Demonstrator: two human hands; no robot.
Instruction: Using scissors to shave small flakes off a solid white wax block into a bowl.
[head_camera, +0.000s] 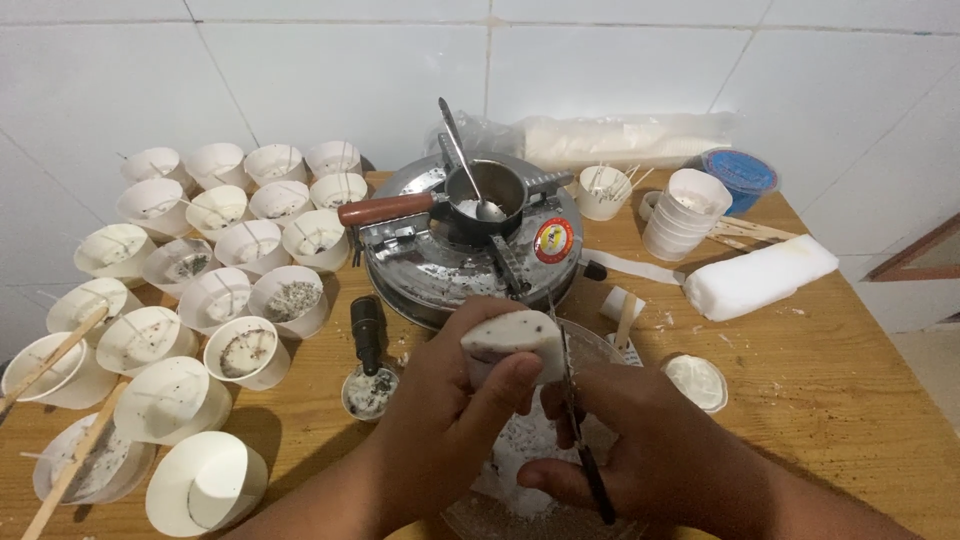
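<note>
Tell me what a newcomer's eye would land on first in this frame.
Front and centre, the left hand holds a speckled white wax block while the right hand sets a knife against it. Behind them sits a round metal stove bearing a small melting pot; white paper cups crowd the table's left side.

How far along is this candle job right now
Done: several white cups on the left already hold speckled wax. In hand: the left hand holds a wax block while the right hand cuts it with a knife. Left: stacked cups unfilled.
</note>
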